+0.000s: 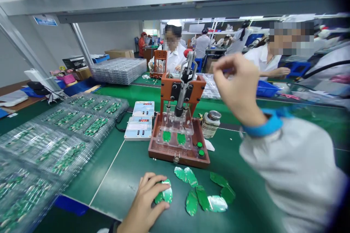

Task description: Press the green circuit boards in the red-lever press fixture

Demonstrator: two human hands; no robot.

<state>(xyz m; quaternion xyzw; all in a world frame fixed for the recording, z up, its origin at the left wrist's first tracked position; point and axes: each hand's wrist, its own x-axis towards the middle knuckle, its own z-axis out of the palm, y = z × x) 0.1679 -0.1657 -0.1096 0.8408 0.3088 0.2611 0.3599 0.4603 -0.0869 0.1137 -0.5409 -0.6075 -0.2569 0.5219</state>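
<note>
Closest in, the left hand [144, 204] is down on the dark green work mat [131, 160], fingers curled round two green oval circuit boards [165, 194] (one half tucked under the palm). Just to its right, seven loose boards [202, 197] of the same kind lie scattered, some overlapping.

Behind them is the brown box-shaped test jig [177, 156] with a clear acrylic plate. Two seated boards [166, 135] sit side by side in it, and two round green buttons [199, 145] are at its front right corner.

The right hand [235, 87] is raised beside the jig's red-knobbed metal lever [187, 65], clear of it, thumb pinched to fingertips; whether anything sits between them, I can't tell.

Left of the jig are two white meters with red digits [138, 128]; right of it, one small glass jar with a metal lid [211, 123].

Far left, clear plastic blister trays [68, 127] hold green boards in their pockets. Beyond them, co-workers in white [175, 56] sit at benches.
</note>
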